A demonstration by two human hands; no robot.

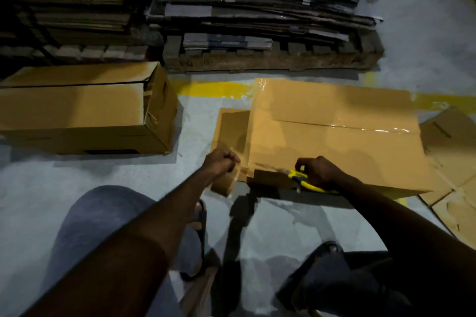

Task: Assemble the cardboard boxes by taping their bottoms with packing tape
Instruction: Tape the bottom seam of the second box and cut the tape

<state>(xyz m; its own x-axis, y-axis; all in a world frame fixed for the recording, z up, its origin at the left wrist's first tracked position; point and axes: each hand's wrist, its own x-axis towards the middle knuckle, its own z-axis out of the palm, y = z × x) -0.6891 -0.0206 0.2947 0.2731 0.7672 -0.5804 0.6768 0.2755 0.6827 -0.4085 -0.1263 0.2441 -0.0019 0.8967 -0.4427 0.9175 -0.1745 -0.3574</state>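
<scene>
My left hand (222, 162) pinches tape (247, 162) at the box (334, 147) edge. Right hand (320, 171) grips a yellow cutter (300, 178).

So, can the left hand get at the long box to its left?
Probably yes: only bare floor lies between the left hand and the long box. But its fingers are curled, seemingly pinching tape, so it would have to let go first.

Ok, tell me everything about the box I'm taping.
The cardboard box is plain brown, lying on the grey floor with its closed flaps facing up. Glossy clear tape runs along the centre seam. A flap sticks out at its left end. The left hand pinches tape at the near corner; the right hand holds a yellow tool on the near edge.
</scene>
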